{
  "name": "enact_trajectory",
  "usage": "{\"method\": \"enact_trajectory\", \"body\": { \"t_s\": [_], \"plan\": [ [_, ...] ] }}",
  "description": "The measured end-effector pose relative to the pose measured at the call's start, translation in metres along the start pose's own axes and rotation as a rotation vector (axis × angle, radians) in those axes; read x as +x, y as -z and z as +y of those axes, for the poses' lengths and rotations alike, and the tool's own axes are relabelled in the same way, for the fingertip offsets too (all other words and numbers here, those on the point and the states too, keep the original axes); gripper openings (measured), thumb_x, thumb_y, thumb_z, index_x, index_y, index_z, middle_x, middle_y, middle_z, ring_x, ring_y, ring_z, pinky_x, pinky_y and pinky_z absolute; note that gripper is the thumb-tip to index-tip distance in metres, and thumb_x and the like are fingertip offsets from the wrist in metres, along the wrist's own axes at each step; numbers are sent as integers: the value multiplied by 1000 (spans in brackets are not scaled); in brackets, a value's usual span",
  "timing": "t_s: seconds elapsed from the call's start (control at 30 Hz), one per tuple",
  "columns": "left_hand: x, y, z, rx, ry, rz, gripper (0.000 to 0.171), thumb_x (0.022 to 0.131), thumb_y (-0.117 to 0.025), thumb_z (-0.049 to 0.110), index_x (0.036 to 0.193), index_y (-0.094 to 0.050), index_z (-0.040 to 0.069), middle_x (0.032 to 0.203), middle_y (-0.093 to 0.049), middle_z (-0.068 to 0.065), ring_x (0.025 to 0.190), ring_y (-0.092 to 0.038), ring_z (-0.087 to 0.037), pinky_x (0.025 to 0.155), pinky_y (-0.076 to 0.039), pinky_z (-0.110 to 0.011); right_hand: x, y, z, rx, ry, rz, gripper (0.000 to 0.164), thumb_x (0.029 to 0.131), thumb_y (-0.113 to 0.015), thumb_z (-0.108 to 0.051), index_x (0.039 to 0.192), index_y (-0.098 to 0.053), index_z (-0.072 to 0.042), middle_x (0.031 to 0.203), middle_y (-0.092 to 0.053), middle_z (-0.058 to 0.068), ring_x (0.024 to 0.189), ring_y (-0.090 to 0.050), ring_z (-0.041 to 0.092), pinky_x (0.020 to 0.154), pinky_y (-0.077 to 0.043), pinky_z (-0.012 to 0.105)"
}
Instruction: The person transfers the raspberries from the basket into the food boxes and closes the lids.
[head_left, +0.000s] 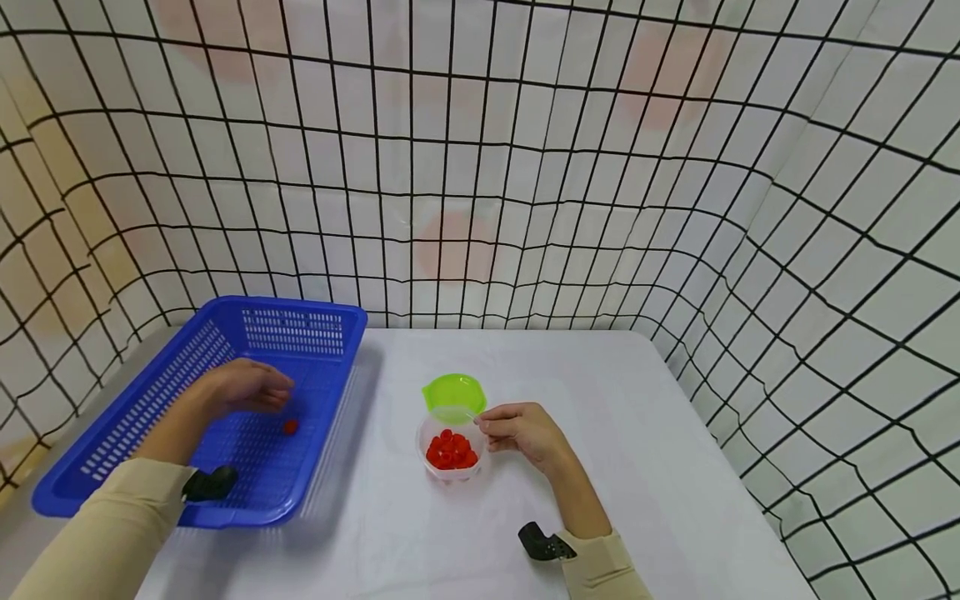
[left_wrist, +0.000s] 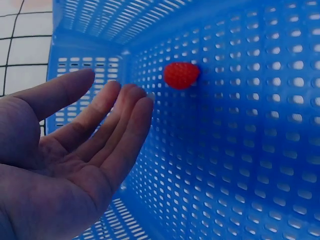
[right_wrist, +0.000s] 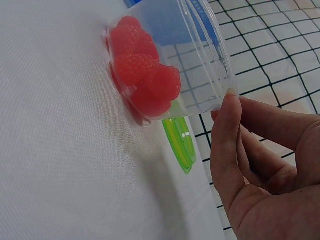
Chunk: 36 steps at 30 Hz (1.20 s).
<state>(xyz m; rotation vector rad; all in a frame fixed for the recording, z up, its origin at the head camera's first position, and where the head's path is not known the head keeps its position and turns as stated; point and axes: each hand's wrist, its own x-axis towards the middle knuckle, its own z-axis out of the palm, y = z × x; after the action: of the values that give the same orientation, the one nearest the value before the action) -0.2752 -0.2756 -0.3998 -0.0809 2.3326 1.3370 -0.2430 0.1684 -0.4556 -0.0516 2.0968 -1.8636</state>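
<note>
My left hand point(head_left: 251, 387) is inside the blue plastic basket point(head_left: 296, 306), its fingers loosely bent and nothing between them. In the left wrist view, one red raspberry point(left_wrist: 181, 75) lies on the basket's perforated floor, just beyond the fingertips. My right hand point(head_left: 528, 433) pinches the rim of a clear plastic tub point(right_wrist: 197, 92) between thumb and fingers. Several red raspberries point(right_wrist: 140, 65) are heaped in the bottom of the tub. A bright green lid point(head_left: 455, 389) lies on the table right behind the tub.
The white tabletop point(head_left: 615, 467) carries the basket at its left side. Black grid netting point(head_left: 525, 200) over a white sheet encloses the back and both sides. A small black device point(head_left: 543, 543) is strapped at each wrist.
</note>
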Motion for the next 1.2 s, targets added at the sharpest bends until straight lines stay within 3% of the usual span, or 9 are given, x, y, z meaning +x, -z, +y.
{"method": "enact_trajectory", "body": {
  "t_s": [0.17,0.9,1.2],
  "plan": [
    [1,-2,0,43,39,-25,40,101,-58,15,125,-58,-17,105,-71,-20,94,-72,-24,93,-59,-46,0,0,-1,4,-5,-3,26,92,-73,-10,111,-72,9,99,-75,16,68,-66,14,71,-63,27],
    [1,-9,-2,128,115,-25,31,98,-61,12,114,-64,-15,96,-70,-17,89,-70,-24,87,-61,-44,-1,-1,-2,15,-1,-10,26,92,-72,-8,111,-72,10,98,-75,18,67,-65,14,70,-62,27],
    [3,-15,-5,157,105,-14,29,96,-64,11,112,-67,-13,99,-73,-19,91,-71,-27,87,-61,-46,-1,0,-1,10,4,-11,27,92,-72,-9,111,-71,10,98,-75,17,68,-65,14,71,-62,27]
  ]
}}
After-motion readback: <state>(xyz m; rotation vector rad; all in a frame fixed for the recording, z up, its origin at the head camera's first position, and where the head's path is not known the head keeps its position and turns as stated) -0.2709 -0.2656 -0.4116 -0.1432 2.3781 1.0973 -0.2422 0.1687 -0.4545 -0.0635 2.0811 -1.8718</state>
